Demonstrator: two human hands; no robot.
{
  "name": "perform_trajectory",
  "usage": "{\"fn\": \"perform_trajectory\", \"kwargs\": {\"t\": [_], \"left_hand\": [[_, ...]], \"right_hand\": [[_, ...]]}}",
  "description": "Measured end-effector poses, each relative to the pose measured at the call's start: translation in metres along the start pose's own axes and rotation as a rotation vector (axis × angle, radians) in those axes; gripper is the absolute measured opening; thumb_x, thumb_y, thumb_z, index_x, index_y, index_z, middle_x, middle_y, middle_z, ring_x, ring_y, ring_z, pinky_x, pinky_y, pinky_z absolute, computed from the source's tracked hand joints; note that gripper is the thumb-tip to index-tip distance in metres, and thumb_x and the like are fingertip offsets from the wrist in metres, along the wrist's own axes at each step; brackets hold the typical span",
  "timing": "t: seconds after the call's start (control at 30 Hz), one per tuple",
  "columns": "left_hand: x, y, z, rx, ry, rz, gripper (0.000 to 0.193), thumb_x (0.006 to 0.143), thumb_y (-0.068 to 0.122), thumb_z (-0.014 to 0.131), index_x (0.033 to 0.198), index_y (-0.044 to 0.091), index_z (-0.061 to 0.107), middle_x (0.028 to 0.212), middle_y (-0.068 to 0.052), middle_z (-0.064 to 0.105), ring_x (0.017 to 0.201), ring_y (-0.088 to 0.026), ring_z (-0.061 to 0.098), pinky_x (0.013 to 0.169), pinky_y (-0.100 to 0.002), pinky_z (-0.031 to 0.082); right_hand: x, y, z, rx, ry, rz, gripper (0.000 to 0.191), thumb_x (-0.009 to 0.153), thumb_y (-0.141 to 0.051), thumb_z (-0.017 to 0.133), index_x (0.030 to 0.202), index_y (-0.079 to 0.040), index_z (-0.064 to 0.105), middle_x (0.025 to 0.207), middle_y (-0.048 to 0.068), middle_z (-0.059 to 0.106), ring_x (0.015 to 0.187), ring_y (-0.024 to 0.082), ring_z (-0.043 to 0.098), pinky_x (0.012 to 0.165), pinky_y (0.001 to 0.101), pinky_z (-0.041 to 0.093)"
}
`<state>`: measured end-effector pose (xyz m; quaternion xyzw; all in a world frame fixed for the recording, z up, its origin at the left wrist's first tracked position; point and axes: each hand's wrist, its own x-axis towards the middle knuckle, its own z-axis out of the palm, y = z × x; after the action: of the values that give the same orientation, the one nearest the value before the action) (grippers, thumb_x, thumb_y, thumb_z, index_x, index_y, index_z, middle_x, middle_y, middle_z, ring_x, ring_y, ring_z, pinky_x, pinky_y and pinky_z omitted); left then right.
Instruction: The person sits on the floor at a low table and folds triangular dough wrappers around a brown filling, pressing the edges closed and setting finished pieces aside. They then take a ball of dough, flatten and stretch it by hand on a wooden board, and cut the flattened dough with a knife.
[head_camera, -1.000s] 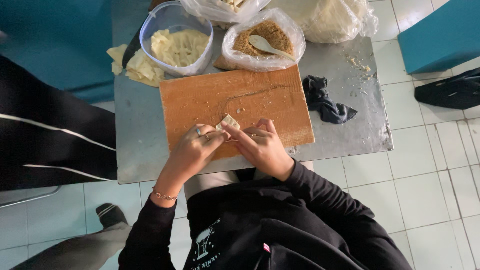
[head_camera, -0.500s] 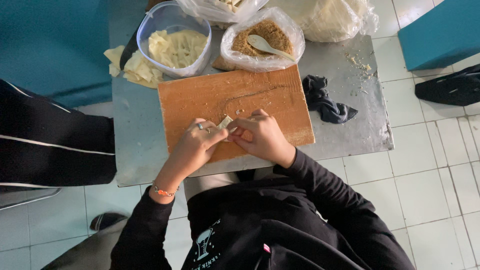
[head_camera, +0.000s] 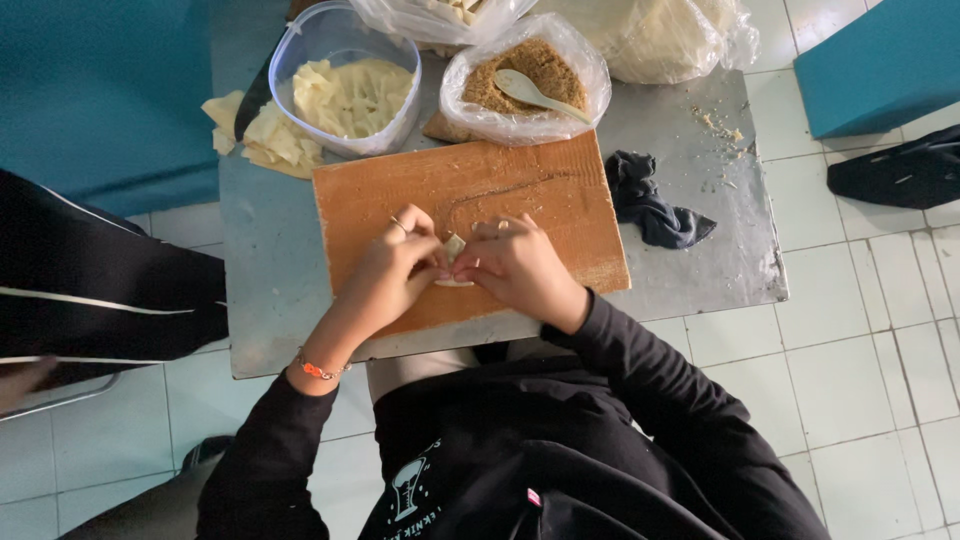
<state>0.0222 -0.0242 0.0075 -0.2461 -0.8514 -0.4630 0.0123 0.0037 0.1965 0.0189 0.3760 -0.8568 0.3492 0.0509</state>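
So both hands are pinching one small pale dough wrapper (head_camera: 453, 250), left hand (head_camera: 392, 272) and right hand (head_camera: 520, 268) touching. Wooden board (head_camera: 560, 200) sits right under them, with a filling bowl (head_camera: 527, 78) just beyond.

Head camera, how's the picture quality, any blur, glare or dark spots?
Head view: soft even daylight, mostly sharp; mild sheen on the plastic bags; black clothing at the bottom loses detail; left hand and right hand hide most of the pale wrapper.

I take this for a simple food-preparation spot, a home or small kitchen: a metal surface (head_camera: 260, 300) on pale floor tiles (head_camera: 860, 330) carries a wooden cutting board (head_camera: 520, 190), a plastic tub of dough strips (head_camera: 345, 90) and a bagged bowl of brown filling (head_camera: 525, 80) with a spoon (head_camera: 530, 92).
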Motion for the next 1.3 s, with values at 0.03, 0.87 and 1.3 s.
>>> {"fn": "perform_trajectory", "kwargs": {"t": [0.03, 0.87, 1.3], "left_hand": [[-0.002, 0.000, 0.001, 0.050, -0.002, 0.035, 0.012, 0.083, -0.004, 0.073, 0.089, 0.001, 0.063, 0.106, -0.012, 0.057, 0.088, -0.025, 0.070, 0.075, -0.036, 0.055], [-0.034, -0.008, 0.006, 0.585, -0.028, 0.310, 0.023, 0.090, 0.004, 0.070, 0.111, -0.003, 0.070, 0.108, -0.010, 0.061, 0.104, -0.028, 0.063, 0.085, -0.038, 0.054], [-0.021, 0.000, 0.003, 0.458, -0.026, 0.269, 0.019, 0.093, 0.013, 0.067, 0.106, -0.001, 0.065, 0.109, -0.012, 0.059, 0.108, -0.030, 0.060, 0.089, -0.041, 0.053]], "right_hand": [[-0.005, -0.004, 0.002, -0.024, 0.033, -0.032, 0.012, 0.080, -0.016, 0.081, 0.092, -0.017, 0.076, 0.093, 0.000, 0.071, 0.093, 0.023, 0.065, 0.084, 0.0373, 0.046], [-0.031, -0.026, 0.024, -0.446, 0.197, -0.125, 0.021, 0.086, -0.016, 0.074, 0.106, -0.013, 0.071, 0.105, -0.003, 0.067, 0.098, 0.016, 0.064, 0.087, 0.0376, 0.041], [-0.028, -0.031, 0.021, -0.265, 0.232, -0.003, 0.014, 0.087, -0.016, 0.077, 0.101, -0.012, 0.074, 0.098, 0.000, 0.068, 0.094, 0.021, 0.063, 0.084, 0.0375, 0.042]]}}
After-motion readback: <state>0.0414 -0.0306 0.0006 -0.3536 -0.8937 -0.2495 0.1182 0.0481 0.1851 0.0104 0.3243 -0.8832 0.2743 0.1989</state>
